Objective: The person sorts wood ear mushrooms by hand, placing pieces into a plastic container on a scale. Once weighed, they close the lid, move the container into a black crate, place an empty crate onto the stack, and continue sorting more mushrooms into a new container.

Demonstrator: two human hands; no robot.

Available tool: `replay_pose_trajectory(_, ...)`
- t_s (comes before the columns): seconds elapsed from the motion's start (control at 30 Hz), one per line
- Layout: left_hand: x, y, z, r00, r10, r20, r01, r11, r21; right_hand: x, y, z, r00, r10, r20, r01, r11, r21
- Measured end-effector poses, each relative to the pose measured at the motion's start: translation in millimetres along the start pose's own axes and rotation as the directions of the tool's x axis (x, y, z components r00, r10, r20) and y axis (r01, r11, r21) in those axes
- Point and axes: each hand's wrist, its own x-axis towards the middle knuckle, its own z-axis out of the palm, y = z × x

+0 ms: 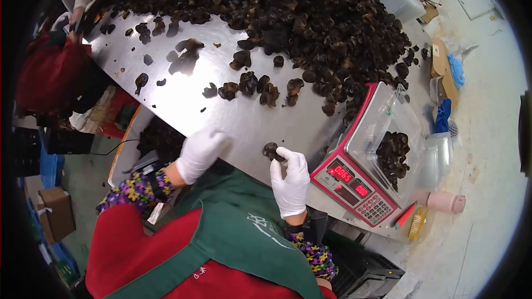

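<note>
My right hand [291,181], in a white glove, pinches a small dark piece of wood ear fungus [270,151] between thumb and fingertips, over the table's front edge. To its left is my left hand [204,154], also gloved in white, its fingers smeared by motion above the metal table [233,133]. Just beyond both hands lie several loose wood ear pieces [248,83]. Close to my right hand stands a red and white digital scale [354,192] with lit red digits. On it, a clear plastic tub [363,141] contains a clump of wood ear [393,155].
A large heap of wood ear [310,22] covers the far side of the table. At the left works another person in red [52,80] with gloved hands. Clear tubs [438,160], a pink roll [446,202] and a yellow brush [418,222] sit right of the scale.
</note>
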Motion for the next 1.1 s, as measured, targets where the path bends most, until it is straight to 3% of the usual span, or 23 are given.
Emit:
replay_pose_trajectory(0.03,-12,-10,-15,0.998,-0.054,-0.024,0.055,0.998,0.043,-2,1,2,1.000,0.019,0.014,-0.019,1.000,0.015)
replay_pose_trajectory(0.07,-17,-17,-31,0.989,0.015,-0.145,0.009,0.986,0.164,-3,2,3,1.000,0.016,0.016,-0.017,1.000,0.024)
replay_pose_trajectory(0.1,-34,-45,-33,0.963,-0.123,-0.239,0.148,0.985,0.090,-3,2,5,0.999,0.021,0.029,-0.023,0.998,0.051)
replay_pose_trajectory(0.13,-42,-55,-46,0.935,-0.227,-0.274,0.292,0.929,0.227,-4,2,8,0.999,0.026,0.042,-0.030,0.996,0.080)
replay_pose_trajectory(0.2,-44,-60,-69,0.918,-0.146,-0.370,0.318,0.828,0.462,-4,3,12,0.999,0.017,0.048,-0.021,0.995,0.095)
replay_pose_trajectory(0.23,-41,-60,-72,0.918,-0.147,-0.369,0.320,0.824,0.467,-5,3,14,0.999,0.006,0.054,-0.012,0.995,0.097)
replay_pose_trajectory(0.33,-12,-50,-61,0.912,-0.144,-0.385,0.236,0.950,0.204,-3,7,19,0.998,-0.059,0.036,0.056,0.996,0.073)
replay_pose_trajectory(0.37,4,-41,-48,0.907,-0.187,-0.377,0.215,0.976,0.034,-2,9,20,0.998,-0.058,0.031,0.055,0.996,0.069)
replay_pose_trajectory(0.47,72,-13,-21,0.932,0.090,-0.351,-0.117,0.992,-0.056,-1,13,21,0.993,-0.120,0.016,0.120,0.993,0.021)
replay_pose_trajectory(0.53,109,6,-1,0.945,0.190,-0.268,-0.185,0.982,0.043,-2,15,21,0.992,-0.127,0.014,0.127,0.991,0.035)
replay_pose_trajectory(0.6,129,9,12,0.978,0.207,-0.030,-0.205,0.977,0.059,-3,17,24,0.992,-0.125,-0.007,0.125,0.991,0.035)
replay_pose_trajectory(0.63,134,10,16,0.976,0.213,-0.033,-0.211,0.976,0.058,-3,17,23,0.991,-0.131,-0.002,0.131,0.991,0.033)
replay_pose_trajectory(0.7,144,11,21,0.998,0.058,0.012,-0.054,0.969,-0.239,-3,17,22,0.993,-0.121,-0.002,0.121,0.992,0.037)
replay_pose_trajectory(0.73,145,11,19,0.998,0.066,0.016,-0.060,0.970,-0.236,-4,16,22,0.993,-0.117,-0.009,0.117,0.992,0.039)
replay_pose_trajectory(0.77,143,10,14,0.995,-0.047,0.092,0.091,0.822,-0.562,-4,17,21,0.993,-0.117,-0.006,0.117,0.992,0.039)
replay_pose_trajectory(0.8,139,8,7,0.971,-0.132,0.199,0.239,0.554,-0.798,-3,17,21,0.993,-0.120,0.001,0.120,0.992,0.042)
replay_pose_trajectory(0.83,134,6,-1,0.914,-0.170,0.368,0.402,0.267,-0.876,-3,17,21,0.992,-0.128,0.006,0.128,0.990,0.054)
replay_pose_trajectory(0.87,129,-3,-6,0.914,-0.187,0.360,0.400,0.275,-0.874,-2,17,20,0.991,-0.132,0.008,0.131,0.990,0.044)
replay_pose_trajectory(0.93,115,-18,-19,0.914,-0.084,0.396,0.405,0.173,-0.898,-2,17,21,0.988,-0.151,0.028,0.149,0.987,0.055)
replay_pose_trajectory(0.97,104,-17,-25,0.893,-0.177,0.414,0.436,0.111,-0.893,-2,18,22,0.989,-0.145,0.023,0.144,0.988,0.049)
replay_pose_trajectory(1.07,66,-48,-55,0.844,-0.232,0.483,0.516,0.111,-0.849,-3,19,23,0.989,-0.146,0.029,0.144,0.988,0.064)
replay_pose_trajectory(1.1,54,-51,-77,0.809,-0.307,0.502,0.576,0.240,-0.782,-4,20,23,0.989,-0.147,0.027,0.145,0.988,0.059)
